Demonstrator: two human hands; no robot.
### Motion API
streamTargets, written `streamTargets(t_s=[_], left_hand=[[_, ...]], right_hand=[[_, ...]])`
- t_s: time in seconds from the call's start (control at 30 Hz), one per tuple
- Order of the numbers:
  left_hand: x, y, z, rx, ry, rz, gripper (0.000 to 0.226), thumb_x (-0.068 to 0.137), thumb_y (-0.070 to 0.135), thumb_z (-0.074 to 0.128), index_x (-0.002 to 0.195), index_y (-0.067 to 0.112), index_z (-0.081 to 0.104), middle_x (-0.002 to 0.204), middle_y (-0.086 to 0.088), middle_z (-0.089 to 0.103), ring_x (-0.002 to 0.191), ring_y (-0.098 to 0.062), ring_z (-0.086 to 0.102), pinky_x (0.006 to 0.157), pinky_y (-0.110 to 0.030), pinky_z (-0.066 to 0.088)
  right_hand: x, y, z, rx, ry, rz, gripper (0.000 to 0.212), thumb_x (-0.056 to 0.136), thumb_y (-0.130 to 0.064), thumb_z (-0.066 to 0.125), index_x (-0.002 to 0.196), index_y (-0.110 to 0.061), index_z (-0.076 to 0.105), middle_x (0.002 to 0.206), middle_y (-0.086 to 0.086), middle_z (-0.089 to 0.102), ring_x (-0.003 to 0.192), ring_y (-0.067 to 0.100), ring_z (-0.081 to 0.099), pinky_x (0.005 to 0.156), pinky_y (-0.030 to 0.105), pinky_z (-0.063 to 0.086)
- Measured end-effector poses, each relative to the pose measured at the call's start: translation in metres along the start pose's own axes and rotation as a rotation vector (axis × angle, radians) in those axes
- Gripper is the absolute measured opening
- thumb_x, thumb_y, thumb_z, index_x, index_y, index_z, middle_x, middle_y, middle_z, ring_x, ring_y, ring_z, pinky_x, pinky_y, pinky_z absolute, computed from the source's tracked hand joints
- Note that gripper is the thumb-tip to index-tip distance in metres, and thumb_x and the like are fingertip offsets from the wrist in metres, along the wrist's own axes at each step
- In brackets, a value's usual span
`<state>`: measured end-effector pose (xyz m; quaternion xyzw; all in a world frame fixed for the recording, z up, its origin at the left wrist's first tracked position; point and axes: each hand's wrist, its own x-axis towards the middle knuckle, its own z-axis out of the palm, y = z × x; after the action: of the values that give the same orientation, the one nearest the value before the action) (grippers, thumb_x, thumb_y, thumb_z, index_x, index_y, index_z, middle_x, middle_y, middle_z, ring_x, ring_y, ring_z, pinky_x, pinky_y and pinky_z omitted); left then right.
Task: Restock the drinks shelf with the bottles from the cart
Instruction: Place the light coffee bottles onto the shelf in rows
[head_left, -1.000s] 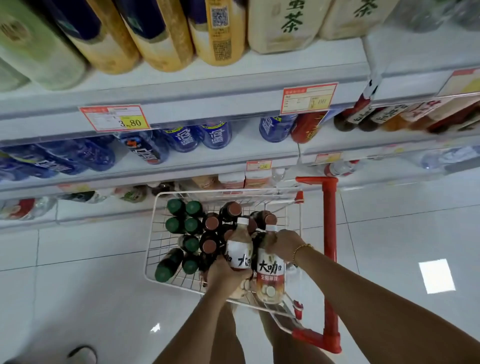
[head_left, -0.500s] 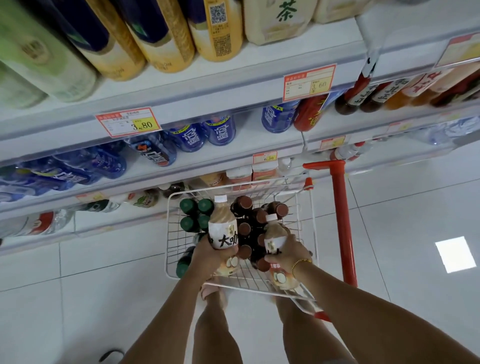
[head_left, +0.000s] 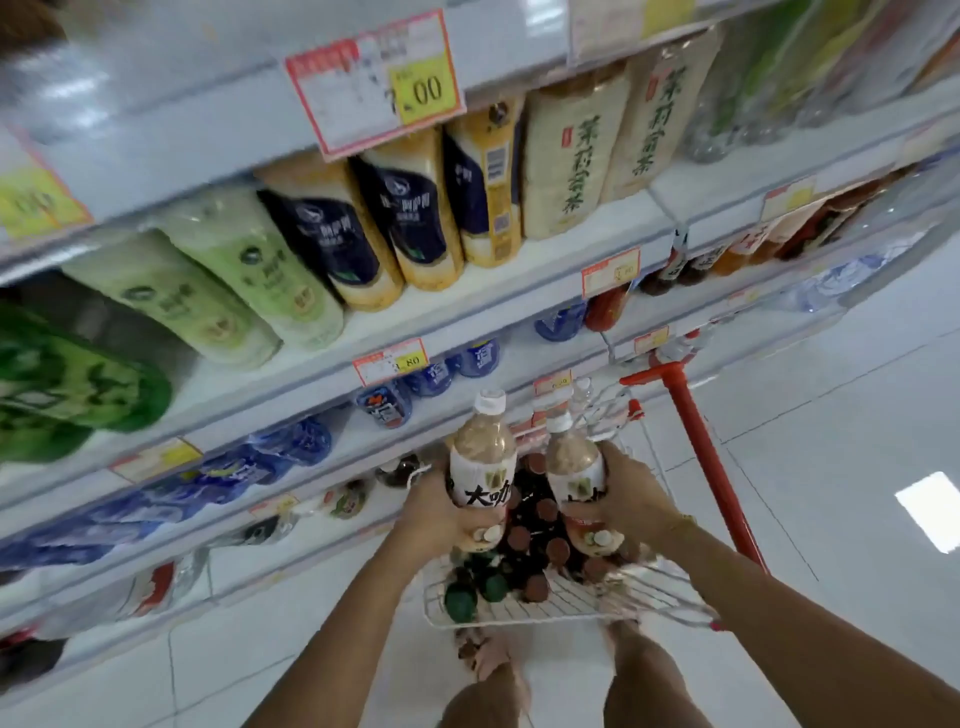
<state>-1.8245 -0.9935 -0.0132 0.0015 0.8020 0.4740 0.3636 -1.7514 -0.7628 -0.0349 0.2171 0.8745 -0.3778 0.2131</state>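
The red-bordered white price tag with a yellow field (head_left: 374, 85) on the top shelf edge (head_left: 182, 130) shows ".00" after a blurred digit that looks like 7. A smaller tag of the same kind (head_left: 392, 362) on the next shelf edge down (head_left: 291, 404) reads ".80" after a smeared digit. Two tall cream plastic bottles (head_left: 571, 156) carry green vertical characters beginning 茉莉 and ending 茶. The navy-and-gold bottle (head_left: 470, 208) beside them bears a barcode on its yellow back label (head_left: 496, 171). The white-capped beige drink bottle (head_left: 480, 457) in the left hand (head_left: 441, 512) has bold black 大咖 on its white label. The matching second bottle (head_left: 574, 462) has its print mostly covered by the right hand (head_left: 628, 499). All other tags and labels are too blurred to read.
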Motion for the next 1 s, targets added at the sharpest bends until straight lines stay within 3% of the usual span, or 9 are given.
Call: streamTargets(t_s=[0.07,0.17,0.3,0.53,0.63,0.73,0.83,0.93,1.0], left_hand=[[-0.011,0.033,-0.020,0.008,0.010,0.110,0.064,0.059,0.008,0.087,0.113,0.023,0.056,0.106,0.006,0.069,0.102,-0.015,0.065,0.082,-0.024,0.052],[-0.044,0.091,-0.048,0.046,0.051,0.304,0.064,0.061,0.013,0.087,0.106,0.043,0.052,0.101,0.025,0.066,0.098,0.004,0.063,0.078,-0.012,0.050],[-0.097,0.163,-0.078,0.062,0.117,0.548,0.065,0.062,0.013,0.086,0.107,0.044,0.051,0.100,0.037,0.063,0.094,0.013,0.060,0.075,-0.010,0.050],[-0.166,0.256,-0.117,0.024,0.307,0.892,0.069,0.055,0.031,0.089,0.117,0.021,0.059,0.109,0.019,0.068,0.100,0.002,0.063,0.079,-0.012,0.049],[-0.173,0.282,-0.129,0.106,0.492,1.024,0.072,0.055,0.045,0.083,0.119,0.045,0.049,0.122,0.012,0.058,0.117,-0.005,0.053,0.097,-0.027,0.047],[-0.166,0.298,-0.140,0.142,0.639,1.046,0.074,0.056,0.042,0.083,0.113,0.063,0.041,0.122,0.013,0.048,0.118,0.001,0.045,0.100,-0.031,0.041],[-0.150,0.301,-0.148,0.144,0.746,0.987,0.074,0.058,0.027,0.088,0.121,0.037,0.051,0.119,0.010,0.045,0.111,0.011,0.042,0.101,-0.024,0.041],[-0.140,0.302,-0.154,0.127,0.821,0.957,0.074,0.058,0.020,0.088,0.123,0.028,0.052,0.119,0.010,0.047,0.106,0.016,0.041,0.092,-0.001,0.033],[-0.135,0.305,-0.157,0.119,0.855,0.934,0.075,0.057,0.020,0.088,0.123,0.026,0.052,0.115,0.014,0.048,0.107,0.006,0.045,0.092,-0.008,0.035]], right_hand=[[-0.020,-0.032,-0.028,0.078,0.096,-0.114,0.076,0.061,-0.036,0.085,0.123,-0.021,0.046,0.093,-0.010,0.061,0.085,0.010,0.059,0.066,0.012,0.042],[-0.054,-0.077,-0.069,0.192,0.238,-0.268,0.071,0.059,-0.034,0.087,0.116,-0.033,0.044,0.097,-0.019,0.060,0.087,-0.004,0.060,0.068,0.000,0.041],[-0.104,-0.131,-0.122,0.319,0.440,-0.447,0.069,0.054,-0.037,0.085,0.107,-0.045,0.041,0.092,-0.031,0.061,0.087,-0.020,0.058,0.071,-0.002,0.043],[-0.157,-0.197,-0.201,0.491,0.646,-0.786,0.081,0.051,-0.048,0.084,0.115,-0.006,0.058,0.106,-0.010,0.069,0.103,0.001,0.064,0.087,0.013,0.050],[-0.155,-0.229,-0.225,0.488,0.678,-0.885,0.083,0.049,-0.047,0.085,0.117,-0.009,0.056,0.109,-0.010,0.068,0.105,-0.001,0.062,0.087,0.011,0.048],[-0.146,-0.262,-0.237,0.397,0.692,-0.935,0.076,0.050,-0.039,0.090,0.112,-0.034,0.047,0.106,-0.024,0.059,0.098,-0.017,0.055,0.081,0.002,0.043],[-0.131,-0.281,-0.242,0.293,0.730,-0.995,0.077,0.053,-0.038,0.088,0.110,-0.043,0.037,0.103,-0.035,0.050,0.096,-0.021,0.051,0.082,0.002,0.041],[-0.115,-0.294,-0.246,0.303,0.702,-1.028,0.077,0.056,-0.030,0.089,0.110,-0.043,0.036,0.104,-0.034,0.050,0.097,-0.022,0.049,0.081,-0.002,0.038],[-0.105,-0.303,-0.249,0.315,0.668,-1.040,0.077,0.058,-0.029,0.088,0.113,-0.043,0.036,0.106,-0.034,0.050,0.098,-0.022,0.049,0.081,-0.003,0.037]])
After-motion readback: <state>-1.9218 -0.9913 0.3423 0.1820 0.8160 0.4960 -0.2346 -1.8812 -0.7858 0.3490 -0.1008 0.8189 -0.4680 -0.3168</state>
